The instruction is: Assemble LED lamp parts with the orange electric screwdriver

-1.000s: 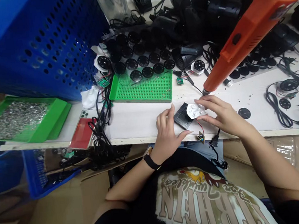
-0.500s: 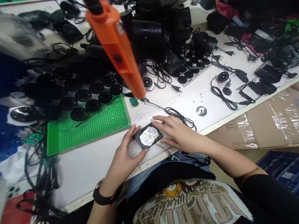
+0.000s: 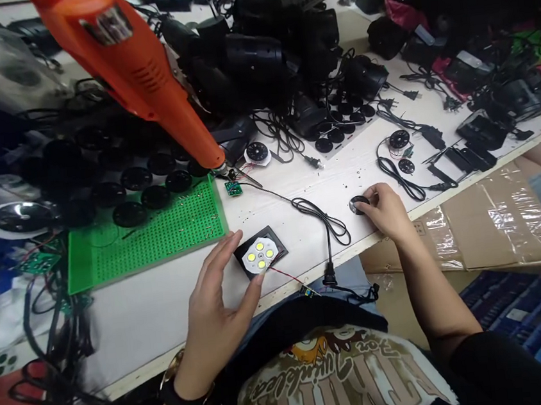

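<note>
Two bare hands work over one white worktop [image 3: 161, 310], well apart from each other. The left hand [image 3: 215, 298] is spread, thumb and fingers apart, around one black block [image 3: 277, 240]; the thumb tip is at the near edge of one white plate [image 3: 260, 256], and the fingertips are just beside the block's far-left corner. The plate lies on the block and carries four yellow LEDs [image 3: 269, 254]. A red wire [image 3: 285, 274] runs from it to one small board [image 3: 307, 291] near the worktop's front edge.

The right hand [image 3: 388, 212] is at one black disc [image 3: 360, 199] lying on the worktop, thumb over it and fingers at its far edge; I cannot tell whether they are clamped on it. Between the hands lies one coiled cable [image 3: 320, 216] with one plug [image 3: 329, 275].

One orange driver [image 3: 179, 122] hangs tilted, its tip near one green board [image 3: 233, 188]. Left of that board is one green tray [image 3: 160, 257] with many black discs at its back, too dark to count. Two more discs lie beyond the right hand, one large [image 3: 399, 139] and one small [image 3: 406, 165]. One watch [image 3: 187, 401] is on the left wrist.
</note>
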`<state>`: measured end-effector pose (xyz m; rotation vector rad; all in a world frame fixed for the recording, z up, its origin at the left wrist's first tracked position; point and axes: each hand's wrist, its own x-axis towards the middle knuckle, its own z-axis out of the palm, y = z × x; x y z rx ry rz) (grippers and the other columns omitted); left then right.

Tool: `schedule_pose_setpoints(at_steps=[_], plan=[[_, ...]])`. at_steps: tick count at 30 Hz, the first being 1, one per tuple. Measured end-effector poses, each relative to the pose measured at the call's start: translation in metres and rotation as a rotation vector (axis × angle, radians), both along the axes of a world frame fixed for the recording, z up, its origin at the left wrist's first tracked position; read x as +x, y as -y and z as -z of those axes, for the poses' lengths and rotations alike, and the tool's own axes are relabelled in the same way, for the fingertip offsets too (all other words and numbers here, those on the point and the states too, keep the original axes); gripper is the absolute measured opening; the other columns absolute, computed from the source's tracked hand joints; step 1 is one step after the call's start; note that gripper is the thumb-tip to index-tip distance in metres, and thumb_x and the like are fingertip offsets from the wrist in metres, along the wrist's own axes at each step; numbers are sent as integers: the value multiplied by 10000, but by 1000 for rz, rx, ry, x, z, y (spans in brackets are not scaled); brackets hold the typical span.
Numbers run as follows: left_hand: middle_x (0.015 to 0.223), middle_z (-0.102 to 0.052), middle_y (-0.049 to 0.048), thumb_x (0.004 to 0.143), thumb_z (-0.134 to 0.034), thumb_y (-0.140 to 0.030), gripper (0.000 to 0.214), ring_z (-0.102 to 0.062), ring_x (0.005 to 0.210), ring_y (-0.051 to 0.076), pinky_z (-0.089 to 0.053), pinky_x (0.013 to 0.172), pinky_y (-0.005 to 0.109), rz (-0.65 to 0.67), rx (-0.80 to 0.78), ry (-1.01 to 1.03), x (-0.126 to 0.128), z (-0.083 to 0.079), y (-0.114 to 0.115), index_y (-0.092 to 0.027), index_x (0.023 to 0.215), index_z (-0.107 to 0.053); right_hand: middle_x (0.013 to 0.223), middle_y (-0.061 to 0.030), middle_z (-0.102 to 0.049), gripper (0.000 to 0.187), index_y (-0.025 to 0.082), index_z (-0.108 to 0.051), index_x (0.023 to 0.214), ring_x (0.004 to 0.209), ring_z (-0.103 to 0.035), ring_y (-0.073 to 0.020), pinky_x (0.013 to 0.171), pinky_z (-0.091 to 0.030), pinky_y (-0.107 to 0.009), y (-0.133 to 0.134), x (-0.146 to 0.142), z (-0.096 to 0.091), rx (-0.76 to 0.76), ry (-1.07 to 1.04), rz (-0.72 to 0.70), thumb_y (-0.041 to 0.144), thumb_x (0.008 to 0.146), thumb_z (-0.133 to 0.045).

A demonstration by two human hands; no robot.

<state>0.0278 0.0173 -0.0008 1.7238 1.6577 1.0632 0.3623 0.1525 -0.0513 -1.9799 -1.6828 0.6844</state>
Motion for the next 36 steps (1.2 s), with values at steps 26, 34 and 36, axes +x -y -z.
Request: schedule_pose_setpoints(at_steps=[26,34,36], plan=[[1105,-764,48,857,-820,-283,315,-732,1024,174,-617,958,337,-5,5,652,37,2,25,-236,1150,-714,817,19,-713,311,399,-657,881,806,-663,-246,724,-611,-508,75,-104,27,888,-528,-793,185,729,-824],[1081,-766,61,837,-830,-268,333,-731,963,186,-618,929,373,-135,-29,586,30,13,20,-217,1145,-717,1169,-89,-620,238,287,-504,1144,889,-694,-197,789,-621,-433,95,-139,-22,379,-720,-445,271,924,-594],[1084,-765,59,835,-831,-262,333,-729,954,179,-618,916,363,-132,-24,593,30,16,18,-216,1145,-718,1066,-58,-660,228,266,-527,1114,804,-674,-157,735,-602,-355,94,-142,-28,96,-852,-425,315,919,-633]])
